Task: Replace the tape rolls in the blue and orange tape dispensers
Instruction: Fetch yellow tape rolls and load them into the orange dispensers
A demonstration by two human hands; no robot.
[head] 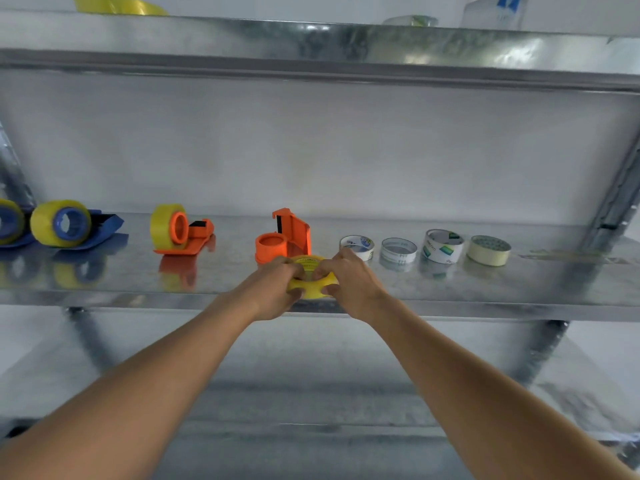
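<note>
Both hands hold a yellow tape roll above the front of the metal shelf. My left hand grips its left side and my right hand grips its right side, fingers curled over the rim. Just behind the roll lies an orange dispenser on its side with a bare hub. Further left stands a second orange dispenser loaded with yellow tape. A blue dispenser with yellow tape sits at the left, and another blue one is cut off by the frame edge.
Three spent tape cores and a cream masking tape roll line the shelf to the right. An upper shelf carries a yellow roll and clear items. A lower shelf sits beneath my arms.
</note>
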